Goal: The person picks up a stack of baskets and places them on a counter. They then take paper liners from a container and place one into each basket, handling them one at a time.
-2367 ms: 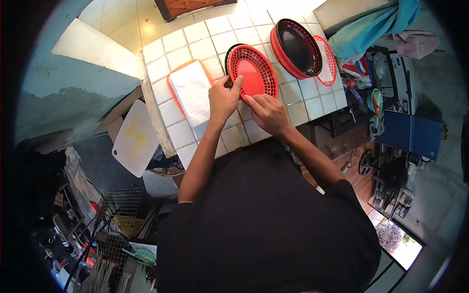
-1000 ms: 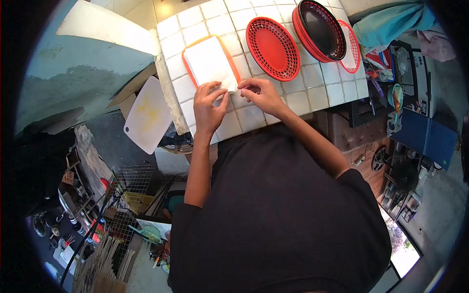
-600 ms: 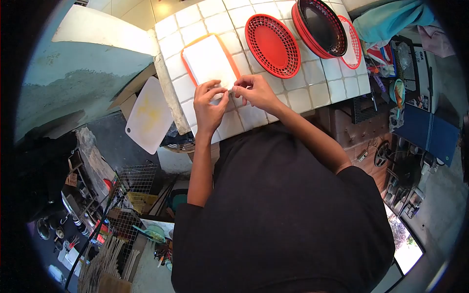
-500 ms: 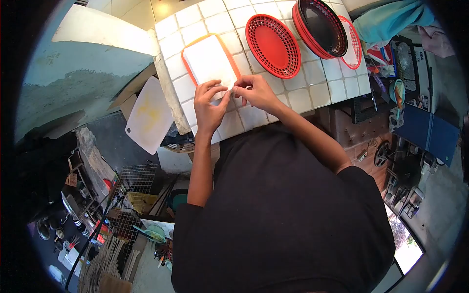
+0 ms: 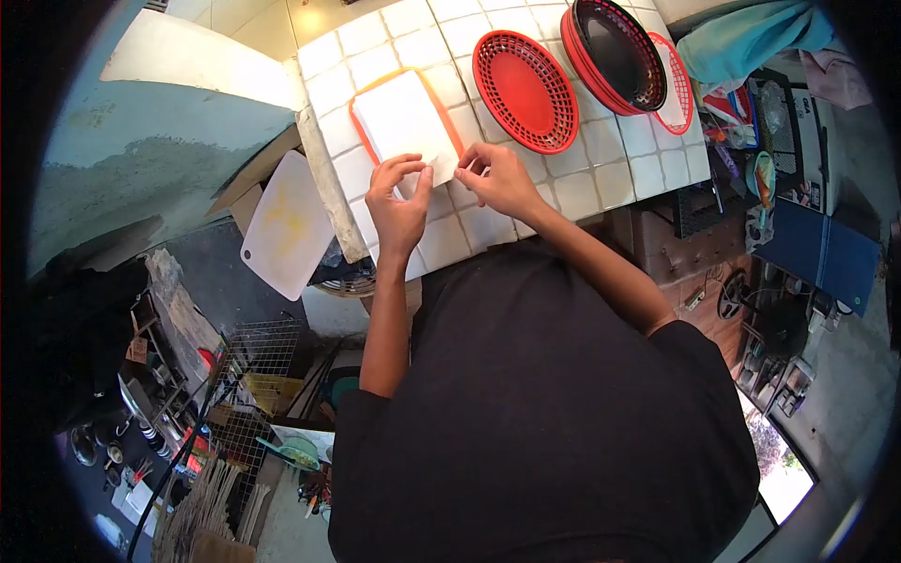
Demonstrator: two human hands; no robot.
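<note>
A stack of white paper sheets (image 5: 404, 117) lies on an orange tray (image 5: 354, 114) on the white tiled counter (image 5: 601, 159). My left hand (image 5: 397, 202) curls its thumb and forefinger around the stack's near edge. My right hand (image 5: 495, 180) pinches the near right corner of a sheet. The two hands are a small gap apart. An empty red oval basket (image 5: 523, 89) lies just right of the tray, beyond my right hand.
A stack of red and black oval baskets (image 5: 615, 56) stands at the far right of the counter, with a paper-lined red basket (image 5: 678, 89) behind it. A white cutting board (image 5: 282, 225) leans below the counter's left edge. Blue cloth (image 5: 741, 42) and clutter fill the right.
Both hands came from the red basket to the near edge of the paper stack. In the last half second my left hand drew slightly left, away from my right hand.
</note>
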